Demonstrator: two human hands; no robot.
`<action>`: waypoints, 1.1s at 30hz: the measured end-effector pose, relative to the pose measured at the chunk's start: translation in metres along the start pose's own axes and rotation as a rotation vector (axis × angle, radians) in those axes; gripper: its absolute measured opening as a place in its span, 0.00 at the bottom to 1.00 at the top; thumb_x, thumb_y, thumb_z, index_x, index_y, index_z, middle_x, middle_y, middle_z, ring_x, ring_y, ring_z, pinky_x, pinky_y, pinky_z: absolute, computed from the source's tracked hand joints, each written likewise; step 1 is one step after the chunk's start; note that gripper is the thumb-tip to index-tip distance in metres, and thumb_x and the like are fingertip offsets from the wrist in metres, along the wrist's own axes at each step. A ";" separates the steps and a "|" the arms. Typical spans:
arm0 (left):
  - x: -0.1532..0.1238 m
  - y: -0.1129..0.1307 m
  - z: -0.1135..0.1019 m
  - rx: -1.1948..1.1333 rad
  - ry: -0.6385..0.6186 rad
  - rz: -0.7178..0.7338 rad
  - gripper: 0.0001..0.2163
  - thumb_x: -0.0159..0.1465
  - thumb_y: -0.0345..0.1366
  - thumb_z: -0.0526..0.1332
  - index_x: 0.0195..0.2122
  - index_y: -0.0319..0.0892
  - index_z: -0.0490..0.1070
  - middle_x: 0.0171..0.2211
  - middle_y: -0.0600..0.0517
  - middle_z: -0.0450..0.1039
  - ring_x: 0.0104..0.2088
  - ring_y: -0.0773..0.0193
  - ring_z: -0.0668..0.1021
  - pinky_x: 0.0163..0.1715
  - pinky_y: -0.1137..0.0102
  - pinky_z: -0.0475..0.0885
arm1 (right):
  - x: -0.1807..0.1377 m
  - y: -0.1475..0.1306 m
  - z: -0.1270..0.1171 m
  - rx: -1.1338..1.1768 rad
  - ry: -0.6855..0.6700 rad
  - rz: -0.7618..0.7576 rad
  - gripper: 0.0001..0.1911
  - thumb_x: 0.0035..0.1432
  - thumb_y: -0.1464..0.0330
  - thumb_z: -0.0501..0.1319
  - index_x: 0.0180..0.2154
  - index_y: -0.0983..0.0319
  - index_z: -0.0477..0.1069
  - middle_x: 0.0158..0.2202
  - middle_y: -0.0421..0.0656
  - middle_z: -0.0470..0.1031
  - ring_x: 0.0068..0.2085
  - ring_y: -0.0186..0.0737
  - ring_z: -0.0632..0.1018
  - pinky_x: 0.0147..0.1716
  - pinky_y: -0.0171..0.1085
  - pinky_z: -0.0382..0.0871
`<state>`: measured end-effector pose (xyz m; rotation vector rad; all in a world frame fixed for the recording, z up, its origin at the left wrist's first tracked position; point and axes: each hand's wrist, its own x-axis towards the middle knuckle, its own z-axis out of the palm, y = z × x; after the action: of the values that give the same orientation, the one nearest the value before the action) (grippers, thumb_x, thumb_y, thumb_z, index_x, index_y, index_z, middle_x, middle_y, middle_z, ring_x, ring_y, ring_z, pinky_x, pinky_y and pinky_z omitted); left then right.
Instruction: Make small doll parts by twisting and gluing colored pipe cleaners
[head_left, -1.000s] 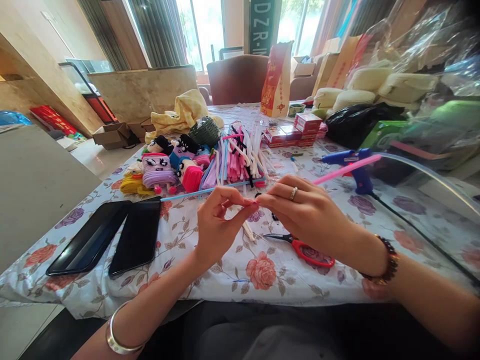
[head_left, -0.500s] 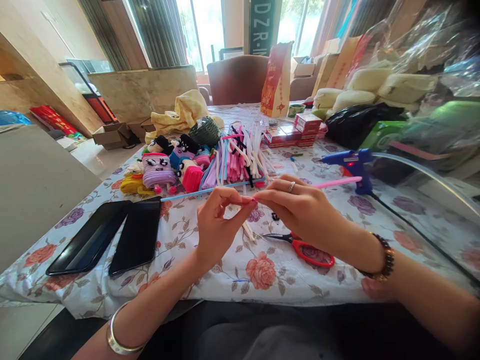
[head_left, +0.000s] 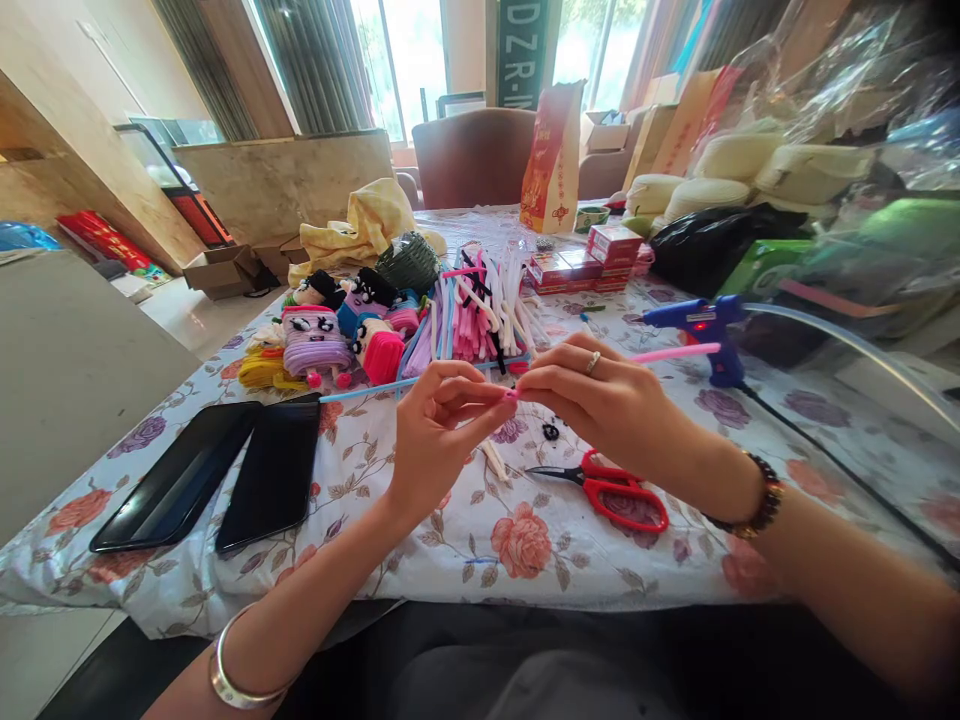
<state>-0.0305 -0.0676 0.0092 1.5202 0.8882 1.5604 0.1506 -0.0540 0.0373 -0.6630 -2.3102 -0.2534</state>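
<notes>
My left hand (head_left: 444, 425) is closed in a pinch on the small curled end of a pink pipe cleaner (head_left: 679, 353). My right hand (head_left: 600, 400) is closed on the same pipe cleaner, fingertips just right of the curl, and its free length sticks out to the right behind the knuckles. The fingers hide much of the curl. Beneath the right hand lie red-handled scissors (head_left: 626, 503) and a small black coil (head_left: 551, 430). Off-white pieces (head_left: 495, 460) rest on the cloth below the fingertips. A light blue pipe cleaner (head_left: 367, 390) runs behind my left hand.
Two black phones (head_left: 274, 470) overlap on the left. Behind my hands are finished pipe-cleaner dolls (head_left: 316, 340) and a pile of pipe cleaners (head_left: 476, 310). A blue glue gun (head_left: 709, 330) stands right, its cord trailing forward. Red boxes (head_left: 615, 245) and a paper bag (head_left: 551, 160) stand farther back.
Both hands stay together at nearly the same spot. My right hand has turned slightly and shifted a little, so the pink curl and the black coil show more clearly.
</notes>
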 end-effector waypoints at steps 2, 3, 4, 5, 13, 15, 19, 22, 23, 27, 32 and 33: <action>0.000 0.000 0.000 -0.003 0.011 0.016 0.14 0.49 0.30 0.70 0.30 0.42 0.64 0.26 0.55 0.77 0.31 0.64 0.81 0.34 0.70 0.80 | 0.001 0.000 0.000 -0.011 0.018 -0.014 0.10 0.64 0.71 0.53 0.34 0.62 0.72 0.34 0.44 0.75 0.38 0.37 0.71 0.40 0.39 0.70; 0.000 0.000 0.000 0.002 0.018 0.031 0.14 0.49 0.30 0.70 0.30 0.42 0.64 0.26 0.56 0.76 0.30 0.64 0.81 0.34 0.70 0.79 | 0.001 0.001 0.001 -0.015 0.021 -0.023 0.09 0.63 0.72 0.53 0.34 0.62 0.72 0.33 0.45 0.75 0.38 0.38 0.71 0.40 0.39 0.70; 0.000 -0.001 0.001 0.014 0.025 0.049 0.14 0.49 0.30 0.70 0.29 0.42 0.63 0.25 0.56 0.75 0.30 0.65 0.81 0.34 0.71 0.79 | 0.002 0.001 0.002 -0.015 0.022 -0.031 0.09 0.63 0.72 0.53 0.34 0.63 0.72 0.33 0.45 0.75 0.38 0.38 0.72 0.40 0.39 0.71; -0.001 -0.002 0.001 0.033 0.031 0.071 0.14 0.49 0.30 0.70 0.29 0.42 0.63 0.25 0.57 0.75 0.30 0.65 0.81 0.33 0.71 0.79 | 0.002 0.001 0.002 -0.011 0.022 -0.036 0.09 0.63 0.73 0.54 0.34 0.63 0.72 0.33 0.45 0.75 0.38 0.38 0.72 0.40 0.38 0.71; -0.011 -0.016 -0.002 0.349 0.103 0.459 0.12 0.53 0.25 0.66 0.32 0.42 0.63 0.28 0.57 0.73 0.31 0.69 0.79 0.33 0.73 0.76 | 0.002 -0.008 0.011 0.158 0.073 0.187 0.07 0.59 0.72 0.59 0.31 0.62 0.75 0.29 0.41 0.77 0.33 0.34 0.75 0.35 0.34 0.69; -0.014 -0.019 -0.003 0.463 0.106 0.616 0.13 0.52 0.23 0.66 0.32 0.42 0.63 0.28 0.57 0.73 0.30 0.69 0.78 0.30 0.73 0.74 | 0.003 -0.014 0.012 0.225 0.066 0.281 0.06 0.57 0.71 0.60 0.29 0.62 0.75 0.28 0.40 0.77 0.30 0.32 0.74 0.32 0.33 0.68; -0.016 -0.020 -0.004 0.562 0.122 0.772 0.13 0.52 0.22 0.65 0.33 0.43 0.64 0.28 0.57 0.73 0.29 0.70 0.77 0.28 0.73 0.73 | 0.003 -0.025 0.012 0.347 0.062 0.434 0.06 0.56 0.71 0.60 0.30 0.63 0.76 0.27 0.40 0.77 0.28 0.31 0.74 0.28 0.32 0.67; -0.016 -0.020 -0.003 0.542 0.160 0.742 0.13 0.53 0.22 0.65 0.34 0.43 0.64 0.29 0.56 0.73 0.29 0.70 0.76 0.27 0.73 0.73 | 0.004 -0.029 0.010 0.380 0.049 0.484 0.07 0.56 0.72 0.60 0.31 0.62 0.78 0.29 0.41 0.78 0.29 0.32 0.75 0.29 0.33 0.68; -0.016 -0.020 -0.003 0.531 0.172 0.727 0.13 0.53 0.23 0.65 0.34 0.43 0.64 0.29 0.57 0.72 0.29 0.70 0.77 0.28 0.73 0.73 | 0.004 -0.029 0.008 0.387 0.032 0.486 0.07 0.56 0.72 0.60 0.32 0.62 0.78 0.29 0.41 0.78 0.29 0.33 0.75 0.30 0.33 0.68; -0.016 -0.020 -0.003 0.526 0.194 0.700 0.12 0.54 0.24 0.65 0.35 0.44 0.64 0.27 0.57 0.70 0.29 0.70 0.76 0.28 0.73 0.73 | 0.006 -0.030 0.000 0.400 -0.046 0.499 0.09 0.57 0.72 0.59 0.33 0.60 0.79 0.31 0.41 0.80 0.28 0.33 0.76 0.29 0.34 0.68; -0.015 -0.019 -0.003 0.591 0.195 0.758 0.12 0.54 0.23 0.65 0.33 0.43 0.64 0.27 0.57 0.72 0.28 0.70 0.76 0.27 0.74 0.72 | 0.006 -0.033 -0.004 0.514 -0.107 0.585 0.09 0.57 0.70 0.59 0.34 0.60 0.80 0.29 0.41 0.80 0.25 0.32 0.73 0.26 0.34 0.67; -0.014 -0.019 -0.003 0.607 0.200 0.774 0.12 0.53 0.23 0.65 0.31 0.42 0.63 0.27 0.57 0.72 0.28 0.70 0.76 0.27 0.74 0.72 | 0.006 -0.034 -0.003 0.571 -0.118 0.608 0.09 0.57 0.69 0.60 0.35 0.60 0.80 0.29 0.41 0.79 0.25 0.32 0.72 0.25 0.33 0.66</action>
<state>-0.0328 -0.0715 -0.0140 2.3641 1.0028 2.1288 0.1313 -0.0814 0.0437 -1.0388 -2.0177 0.7111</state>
